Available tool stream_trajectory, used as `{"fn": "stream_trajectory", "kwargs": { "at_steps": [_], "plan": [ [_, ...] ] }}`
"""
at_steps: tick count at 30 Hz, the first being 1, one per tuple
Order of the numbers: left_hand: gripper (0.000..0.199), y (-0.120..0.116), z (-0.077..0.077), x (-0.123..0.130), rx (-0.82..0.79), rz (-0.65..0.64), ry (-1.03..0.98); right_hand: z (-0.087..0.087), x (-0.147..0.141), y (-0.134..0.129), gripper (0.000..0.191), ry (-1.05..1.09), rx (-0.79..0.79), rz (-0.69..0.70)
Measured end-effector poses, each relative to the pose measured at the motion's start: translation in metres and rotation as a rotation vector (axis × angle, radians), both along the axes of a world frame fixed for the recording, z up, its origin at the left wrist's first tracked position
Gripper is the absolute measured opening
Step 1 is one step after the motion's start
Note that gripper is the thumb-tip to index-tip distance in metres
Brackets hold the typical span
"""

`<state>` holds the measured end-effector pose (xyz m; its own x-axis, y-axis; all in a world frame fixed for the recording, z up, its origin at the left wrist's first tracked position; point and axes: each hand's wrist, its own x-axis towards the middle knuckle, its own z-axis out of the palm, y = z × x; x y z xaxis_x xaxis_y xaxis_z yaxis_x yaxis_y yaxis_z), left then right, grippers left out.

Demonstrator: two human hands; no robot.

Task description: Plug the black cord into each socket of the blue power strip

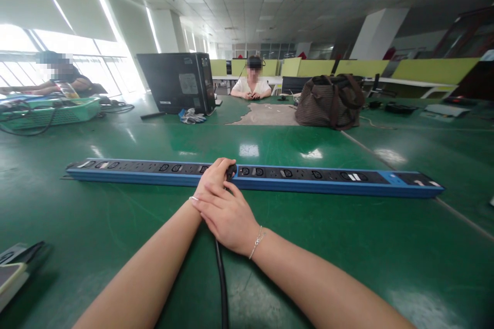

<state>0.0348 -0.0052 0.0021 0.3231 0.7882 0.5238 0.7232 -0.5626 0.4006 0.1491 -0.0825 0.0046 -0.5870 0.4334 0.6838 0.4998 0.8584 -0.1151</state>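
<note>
A long blue power strip [270, 183] with black sockets lies crosswise on the green table [309, 236]. My left hand [213, 177] is closed round a black plug [231, 171] at the middle of the strip. Whether the plug sits fully in a socket is hidden by the fingers. From under my hands a thick black cable [221, 277] runs down toward the near edge of the view. My right hand [233, 218] lies across the left wrist and the back of the left hand, its fingers extended and holding nothing visible.
Farther back stand a black computer case [173, 82], gloves [192, 116] and a brown bag [328, 103]. A green basket [57, 113] with cables is at left. One person [252, 85] sits opposite, another [57, 77] at far left. A pale object [13, 277] lies near left.
</note>
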Motion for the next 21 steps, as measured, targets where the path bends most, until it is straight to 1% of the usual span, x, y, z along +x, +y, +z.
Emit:
{"fn": "stream_trajectory", "kwargs": {
  "at_steps": [4, 12, 16, 21],
  "plan": [
    [0.038, 0.005, -0.002, -0.001, -0.017, 0.029, -0.021, 0.001, 0.002, 0.001, 0.028, 0.026, 0.032, 0.007],
    [0.035, 0.007, 0.005, -0.003, -0.135, 0.021, -0.096, -0.005, 0.010, 0.004, 0.030, 0.007, 0.026, 0.030],
    [0.034, 0.008, 0.005, -0.004, -0.141, 0.022, -0.124, -0.002, 0.013, 0.001, 0.032, -0.020, -0.003, 0.034],
    [0.030, 0.009, 0.004, -0.005, -0.139, 0.026, -0.121, 0.002, 0.020, -0.001, 0.029, -0.003, 0.023, 0.053]
  ]
}}
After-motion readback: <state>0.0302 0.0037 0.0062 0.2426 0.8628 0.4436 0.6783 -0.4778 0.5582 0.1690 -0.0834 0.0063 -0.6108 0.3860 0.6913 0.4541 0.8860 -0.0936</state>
